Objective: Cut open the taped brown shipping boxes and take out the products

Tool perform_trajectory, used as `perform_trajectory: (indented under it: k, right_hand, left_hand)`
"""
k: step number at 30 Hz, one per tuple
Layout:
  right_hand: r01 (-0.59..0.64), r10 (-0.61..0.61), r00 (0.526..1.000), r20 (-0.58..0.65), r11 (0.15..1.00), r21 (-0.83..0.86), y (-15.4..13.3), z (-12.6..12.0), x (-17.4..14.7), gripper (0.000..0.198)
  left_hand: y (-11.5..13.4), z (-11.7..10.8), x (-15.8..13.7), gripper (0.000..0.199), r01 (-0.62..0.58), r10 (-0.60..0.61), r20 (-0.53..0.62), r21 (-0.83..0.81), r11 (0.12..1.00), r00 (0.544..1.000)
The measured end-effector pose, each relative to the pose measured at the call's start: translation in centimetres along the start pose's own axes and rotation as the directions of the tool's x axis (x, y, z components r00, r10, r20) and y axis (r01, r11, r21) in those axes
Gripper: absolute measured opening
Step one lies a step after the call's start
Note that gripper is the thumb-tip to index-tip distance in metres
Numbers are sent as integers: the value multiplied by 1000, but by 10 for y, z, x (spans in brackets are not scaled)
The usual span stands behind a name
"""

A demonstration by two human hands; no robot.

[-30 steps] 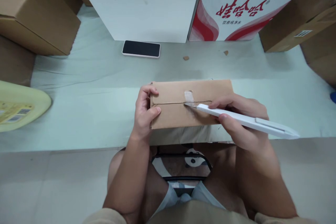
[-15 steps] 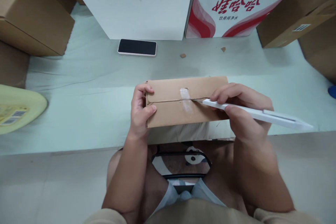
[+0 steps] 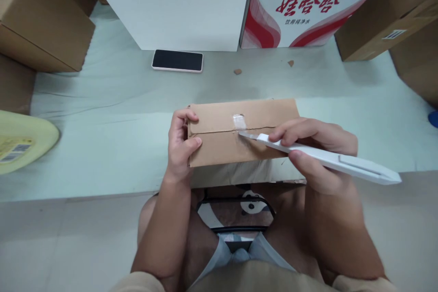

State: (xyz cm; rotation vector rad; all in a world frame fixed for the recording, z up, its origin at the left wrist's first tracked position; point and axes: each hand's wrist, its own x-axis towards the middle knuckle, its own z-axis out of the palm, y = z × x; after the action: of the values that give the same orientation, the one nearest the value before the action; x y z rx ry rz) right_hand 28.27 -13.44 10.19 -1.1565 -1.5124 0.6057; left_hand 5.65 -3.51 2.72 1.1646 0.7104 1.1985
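Observation:
My left hand grips the left end of a small brown cardboard box, thumb and fingers on its top face. A seam runs lengthwise along that face, crossed near the middle by a piece of clear tape. In my right hand is a white utility knife, held between thumb and fingers with its handle pointing right. Its short metal blade lies at the tape, just below the seam. I cannot tell whether the tip presses into the cardboard. The right end of the box is partly hidden behind my right hand.
Beyond the box, a phone lies on the pale green cloth near two cardboard scraps. A white box, a red-and-white carton and brown boxes line the back. A yellow-green bottle lies at left.
The knife blade has moved left and slightly down, from the seam right of the tape onto the tape's lower part. Its handle end has dropped lower. My left hand keeps its grip.

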Motion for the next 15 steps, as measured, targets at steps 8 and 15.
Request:
perform_trajectory:
  k: [8, 15]
  right_hand:
    - [3, 5, 996, 90, 997, -81, -3, 1, 4, 9]
    - [-10, 10, 1000, 18, 999, -37, -2, 6, 6, 9]
  left_hand:
    - [1, 1, -1, 42, 4, -4, -1, -22, 1000, 1000]
    - [-4, -4, 1, 44, -19, 20, 23, -11, 1000, 1000]
